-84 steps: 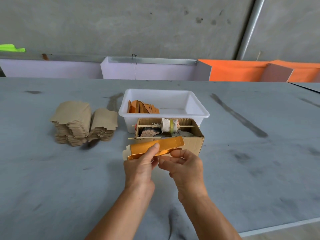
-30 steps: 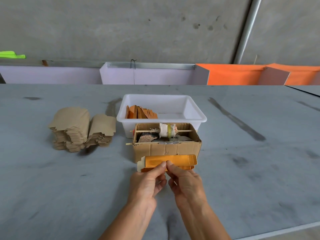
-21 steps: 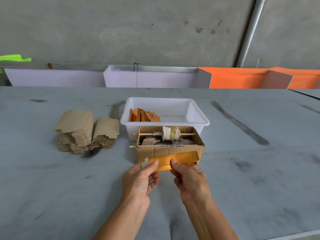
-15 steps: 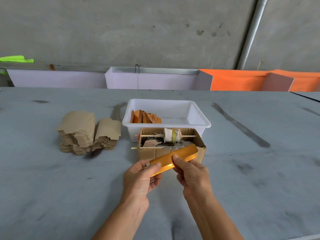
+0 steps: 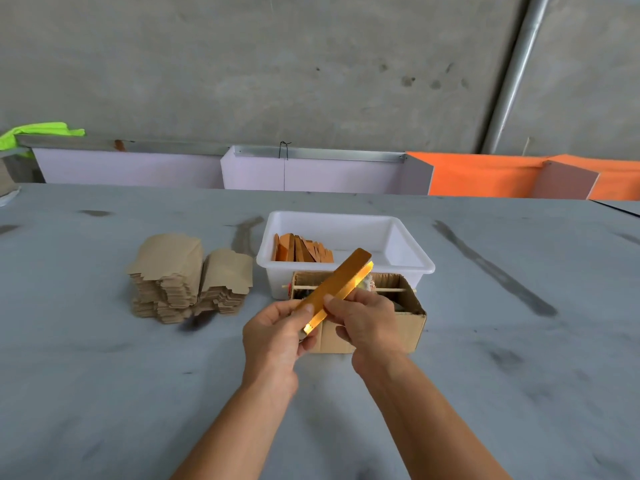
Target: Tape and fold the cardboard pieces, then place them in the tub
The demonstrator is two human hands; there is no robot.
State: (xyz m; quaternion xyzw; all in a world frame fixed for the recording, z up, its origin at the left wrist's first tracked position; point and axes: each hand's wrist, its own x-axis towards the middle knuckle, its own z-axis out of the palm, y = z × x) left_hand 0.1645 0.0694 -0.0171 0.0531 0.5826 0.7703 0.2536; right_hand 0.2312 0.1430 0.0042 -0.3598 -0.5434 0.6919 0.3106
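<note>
A folded cardboard piece (image 5: 337, 282), orange with a shiny golden edge, is held in the air between both hands above the grey bench (image 5: 104, 375). It is long and narrow, and it slants from its low end near the person up and away to the right, so that its far end shows in front of the white tub (image 5: 410, 251). The left hand (image 5: 277, 336) grips the low end, thumb on top and fingers curled beneath. The right hand (image 5: 367, 323) pinches the piece just beside it, a little farther along, with its thumb pressed on the upper face and its fingers behind. The two hands sit close together, thumbs nearly meeting on the strip, and both are closed firmly on it. Both forearms reach in from the lower edge of the view, bare, converging toward the middle.

Directly beneath and behind the hands stands an open cardboard box (image 5: 405, 320), with a thin wooden stick (image 5: 388, 289) lying across its top. The box touches the near wall of the tub. Inside the tub, against its left side, a row of finished orange pieces (image 5: 301, 252) stands on edge. To the left of the tub, a little apart from it, two stacks of flat brown cardboard blanks (image 5: 187, 278) rest side by side on the bench.
</note>
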